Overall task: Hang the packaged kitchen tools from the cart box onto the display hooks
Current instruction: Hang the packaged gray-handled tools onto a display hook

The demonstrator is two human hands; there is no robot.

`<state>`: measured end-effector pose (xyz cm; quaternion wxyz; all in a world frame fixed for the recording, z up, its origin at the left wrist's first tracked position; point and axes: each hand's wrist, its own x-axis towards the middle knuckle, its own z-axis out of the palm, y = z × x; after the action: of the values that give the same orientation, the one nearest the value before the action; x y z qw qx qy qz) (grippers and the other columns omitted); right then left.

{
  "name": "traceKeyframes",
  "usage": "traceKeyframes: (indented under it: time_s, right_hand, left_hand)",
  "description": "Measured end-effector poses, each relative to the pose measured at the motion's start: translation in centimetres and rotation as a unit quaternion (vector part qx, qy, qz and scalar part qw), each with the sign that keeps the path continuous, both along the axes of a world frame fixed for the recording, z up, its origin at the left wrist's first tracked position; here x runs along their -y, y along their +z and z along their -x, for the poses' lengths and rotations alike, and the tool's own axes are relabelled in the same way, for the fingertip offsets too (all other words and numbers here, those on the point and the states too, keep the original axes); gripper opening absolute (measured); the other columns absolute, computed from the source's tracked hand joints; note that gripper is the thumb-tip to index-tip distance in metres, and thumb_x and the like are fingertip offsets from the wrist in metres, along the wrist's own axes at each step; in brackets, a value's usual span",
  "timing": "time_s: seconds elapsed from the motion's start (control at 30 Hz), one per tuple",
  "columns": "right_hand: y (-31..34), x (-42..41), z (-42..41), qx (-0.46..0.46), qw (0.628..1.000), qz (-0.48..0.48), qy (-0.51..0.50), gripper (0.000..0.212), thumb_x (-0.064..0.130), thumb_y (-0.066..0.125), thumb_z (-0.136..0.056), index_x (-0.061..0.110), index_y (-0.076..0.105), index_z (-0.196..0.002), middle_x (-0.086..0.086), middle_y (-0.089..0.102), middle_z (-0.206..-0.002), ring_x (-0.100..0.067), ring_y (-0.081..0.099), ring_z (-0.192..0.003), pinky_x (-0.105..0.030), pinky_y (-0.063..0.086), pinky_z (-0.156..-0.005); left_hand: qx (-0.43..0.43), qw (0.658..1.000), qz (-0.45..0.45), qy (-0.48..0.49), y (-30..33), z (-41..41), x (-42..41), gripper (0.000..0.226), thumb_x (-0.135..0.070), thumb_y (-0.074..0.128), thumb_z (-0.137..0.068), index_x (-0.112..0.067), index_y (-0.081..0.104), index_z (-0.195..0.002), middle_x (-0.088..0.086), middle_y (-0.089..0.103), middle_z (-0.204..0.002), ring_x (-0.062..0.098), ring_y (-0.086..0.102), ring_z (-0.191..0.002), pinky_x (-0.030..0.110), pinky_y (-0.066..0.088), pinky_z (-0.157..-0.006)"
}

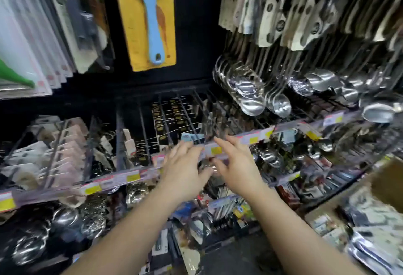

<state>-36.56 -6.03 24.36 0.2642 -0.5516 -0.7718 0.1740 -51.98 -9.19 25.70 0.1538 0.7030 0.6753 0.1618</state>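
Packaged kitchen tools [370, 237] in clear bags lie in the cardboard cart box [386, 178] at lower right, cut off by the frame edge and smeared by motion. My left hand [185, 167] reaches to the pink-and-yellow price rail [122, 178], fingers spread and straight, holding nothing. My right hand [235, 163] is just beside it, fingers extended over the rail; a small shiny thing between my palms is too blurred to identify.

Two hands, left hand [182, 166] and right hand [236, 163], one blue peeler [150, 13] on one yellow card [130, 24], one price strip [122, 177] with about eight yellow tags, many steel ladles [253, 91], too blurred to count, one cardboard box [386, 183]
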Motion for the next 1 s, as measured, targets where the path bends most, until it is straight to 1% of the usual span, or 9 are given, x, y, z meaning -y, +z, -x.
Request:
traceKeyframes:
  time_s: [0.23, 0.4, 0.47, 0.57, 0.63, 0.77, 0.87, 0.93, 1.0]
  right_hand:
    - [-3.6, 5.9, -15.7, 0.021, 0.993, 0.042, -0.110, 0.053, 0.026, 0.065, -0.092, 0.020, 0.051, -0.144, -0.012, 0.044, -0.149, -0.028, 0.036, -0.142, -0.032, 0.027, -0.115]
    - [-6.5, 10.2, -26.2, 0.013, 0.982, 0.055, -0.180, 0.053, 0.031, 0.067, -0.073, 0.017, 0.068, -0.124, -0.015, 0.065, -0.123, -0.036, 0.064, -0.111, -0.037, 0.047, -0.098]
    - [-7.6, 11.6, -30.0, 0.024, 0.974, 0.085, -0.210, 0.055, 0.027, 0.071, -0.076, 0.018, 0.065, -0.129, -0.016, 0.061, -0.128, -0.037, 0.060, -0.118, -0.036, 0.043, -0.102]
    - [-8.9, 13.4, -34.8, 0.034, 0.958, 0.141, -0.246, 0.059, 0.024, 0.069, -0.087, 0.021, 0.051, -0.143, -0.012, 0.045, -0.147, -0.030, 0.040, -0.139, -0.030, 0.030, -0.113]
    - [-10.0, 13.9, -37.6, 0.021, 0.950, 0.151, -0.272, 0.060, 0.020, 0.070, -0.086, 0.020, 0.052, -0.143, -0.014, 0.048, -0.145, -0.032, 0.042, -0.137, -0.033, 0.032, -0.112]
    - [-13.0, 13.5, -41.9, 0.019, 0.923, 0.196, -0.330, 0.055, 0.025, 0.067, -0.087, 0.022, 0.053, -0.141, -0.010, 0.050, -0.139, -0.033, 0.048, -0.130, -0.038, 0.042, -0.104]
    - [-15.1, 12.8, -44.3, 0.004, 0.902, 0.222, -0.370, 0.058, 0.024, 0.066, -0.089, 0.021, 0.049, -0.145, -0.011, 0.045, -0.147, -0.029, 0.044, -0.134, -0.034, 0.037, -0.107]
    - [-16.4, 12.1, -45.6, 0.002, 0.888, 0.244, -0.390, 0.059, 0.024, 0.064, -0.091, 0.021, 0.045, -0.147, -0.011, 0.041, -0.152, -0.028, 0.039, -0.139, -0.034, 0.033, -0.112]
    - [-17.9, 11.3, -46.6, -0.010, 0.874, 0.264, -0.408, 0.058, 0.023, 0.063, -0.092, 0.024, 0.045, -0.147, -0.010, 0.040, -0.152, -0.028, 0.034, -0.142, -0.036, 0.031, -0.116]
  left_hand:
    - [-0.013, 0.994, 0.012, -0.104, -2.9, -15.5, -2.5, 0.068, -0.053, 0.055, -0.094, -0.026, 0.034, -0.153, 0.002, 0.029, -0.162, 0.024, 0.019, -0.151, 0.040, 0.015, -0.124]
    - [-0.016, 0.987, 0.015, -0.160, -5.8, -26.8, -3.0, 0.068, -0.054, 0.055, -0.094, -0.024, 0.038, -0.152, 0.004, 0.033, -0.160, 0.025, 0.024, -0.150, 0.043, 0.020, -0.122]
    - [-0.014, 0.984, 0.021, -0.179, -6.8, -30.8, -2.9, 0.066, -0.052, 0.056, -0.094, -0.022, 0.038, -0.151, 0.005, 0.033, -0.160, 0.026, 0.024, -0.150, 0.043, 0.019, -0.122]
    - [-0.013, 0.978, 0.040, -0.206, -8.5, -35.6, -2.2, 0.070, -0.054, 0.055, -0.093, -0.019, 0.039, -0.152, 0.008, 0.035, -0.159, 0.028, 0.025, -0.149, 0.041, 0.018, -0.123]
    - [-0.013, 0.971, 0.053, -0.233, -9.7, -37.9, -1.5, 0.073, -0.059, 0.050, -0.091, -0.017, 0.041, -0.150, 0.009, 0.040, -0.156, 0.030, 0.030, -0.147, 0.042, 0.020, -0.122]
    - [-0.030, 0.955, 0.087, -0.281, -12.7, -40.9, -0.4, 0.065, -0.049, 0.055, -0.090, -0.018, 0.046, -0.147, 0.008, 0.044, -0.153, 0.031, 0.034, -0.144, 0.043, 0.025, -0.120]
    - [-0.044, 0.944, 0.104, -0.309, -14.9, -42.4, -0.4, 0.075, -0.058, 0.044, -0.080, -0.022, 0.049, -0.146, 0.007, 0.049, -0.149, 0.031, 0.038, -0.143, 0.042, 0.025, -0.120]
    - [-0.051, 0.934, 0.142, -0.324, -16.0, -43.3, -0.9, 0.072, -0.059, 0.045, -0.088, -0.024, 0.042, -0.150, 0.004, 0.041, -0.156, 0.027, 0.030, -0.147, 0.039, 0.019, -0.121]
    - [-0.057, 0.921, 0.171, -0.345, -17.5, -44.0, -2.0, 0.065, -0.050, 0.052, -0.097, -0.026, 0.033, -0.154, -0.002, 0.028, -0.162, 0.021, 0.018, -0.152, 0.036, 0.013, -0.122]
